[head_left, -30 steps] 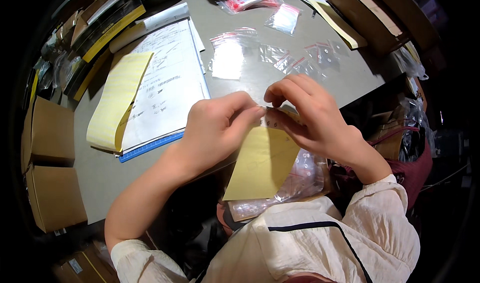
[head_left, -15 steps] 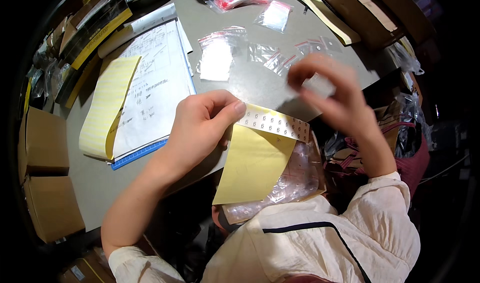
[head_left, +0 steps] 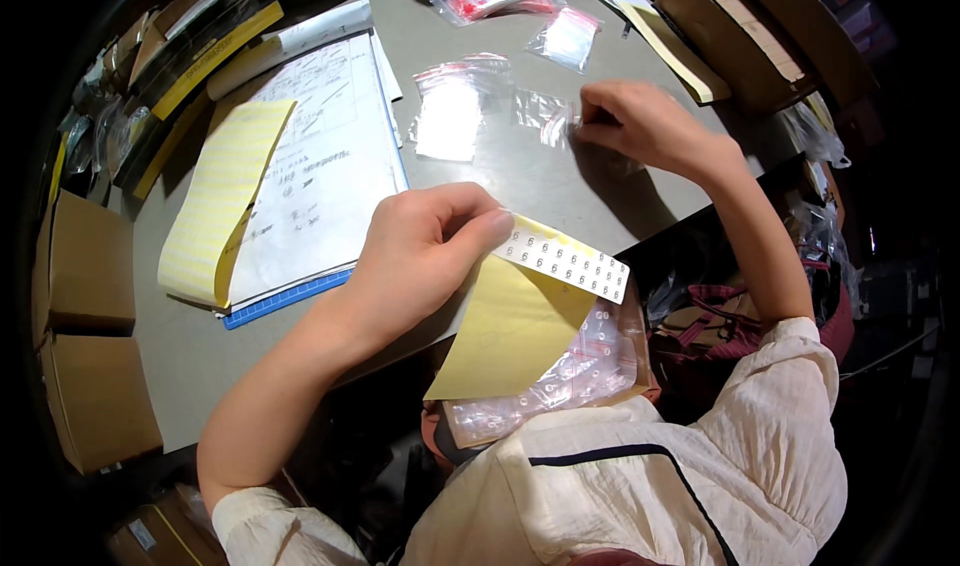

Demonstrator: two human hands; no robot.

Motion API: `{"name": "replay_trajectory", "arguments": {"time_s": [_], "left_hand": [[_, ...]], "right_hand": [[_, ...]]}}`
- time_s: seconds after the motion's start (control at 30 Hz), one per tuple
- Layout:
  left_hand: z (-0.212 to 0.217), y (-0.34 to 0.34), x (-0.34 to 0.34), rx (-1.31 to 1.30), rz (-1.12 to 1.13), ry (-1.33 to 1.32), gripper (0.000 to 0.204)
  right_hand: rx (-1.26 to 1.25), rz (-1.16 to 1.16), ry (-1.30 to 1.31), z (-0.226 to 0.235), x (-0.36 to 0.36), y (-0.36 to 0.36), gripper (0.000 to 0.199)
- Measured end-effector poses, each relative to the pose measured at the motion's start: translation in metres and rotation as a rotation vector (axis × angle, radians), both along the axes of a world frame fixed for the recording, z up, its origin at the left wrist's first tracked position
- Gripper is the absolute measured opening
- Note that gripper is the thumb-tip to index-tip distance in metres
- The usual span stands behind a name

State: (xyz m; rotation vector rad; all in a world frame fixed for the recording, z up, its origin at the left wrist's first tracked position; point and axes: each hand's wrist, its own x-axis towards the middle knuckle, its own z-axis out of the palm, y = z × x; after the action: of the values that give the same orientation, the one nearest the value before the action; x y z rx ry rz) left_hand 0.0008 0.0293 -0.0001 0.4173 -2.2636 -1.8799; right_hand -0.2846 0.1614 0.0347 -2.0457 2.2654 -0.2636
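My left hand [head_left: 430, 251] pinches the corner of a sheet of small white printed stickers [head_left: 565, 258]. Its yellow backing [head_left: 510, 331] hangs down over a box of clear plastic bags [head_left: 585, 371] at my lap. Farther out, my right hand [head_left: 650, 126] reaches over the table with fingers curled together, at the right end of a row of small clear zip bags [head_left: 545, 114]. Its fingertips are down by the bags; what they hold, if anything, is hidden. Left of that row lies a stack of larger zip bags [head_left: 450, 121].
Papers on a blue clipboard [head_left: 285, 301] lie at the left, with a yellow sticker sheet [head_left: 222, 206] across them. Red-and-clear packets [head_left: 495, 1] and a clear bag [head_left: 566, 38] lie at the back. Cardboard boxes [head_left: 100, 396] stand at left, another box [head_left: 735, 31] back right.
My right hand has moved away from the sticker sheet, out to the small zip bags, and its fingers have closed together. My left hand still holds the sheet, slightly shifted right.
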Motion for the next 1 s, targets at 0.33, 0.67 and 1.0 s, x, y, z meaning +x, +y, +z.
{"name": "replay_trajectory", "arguments": {"time_s": [0.33,0.67,1.0], "left_hand": [[0.001,0.001,0.001,-0.083,-0.019,-0.009,0.023],[-0.004,0.001,0.000,-0.086,0.002,0.067,0.019],[-0.002,0.004,0.003,-0.291,0.108,0.162,0.019]], "right_hand": [[0.003,-0.019,-0.363,0.018,-0.012,0.027,0.021],[-0.109,-0.083,0.194,0.004,-0.004,0.032,0.024],[-0.231,0.179,-0.398,0.018,0.106,0.019,0.023]]}}
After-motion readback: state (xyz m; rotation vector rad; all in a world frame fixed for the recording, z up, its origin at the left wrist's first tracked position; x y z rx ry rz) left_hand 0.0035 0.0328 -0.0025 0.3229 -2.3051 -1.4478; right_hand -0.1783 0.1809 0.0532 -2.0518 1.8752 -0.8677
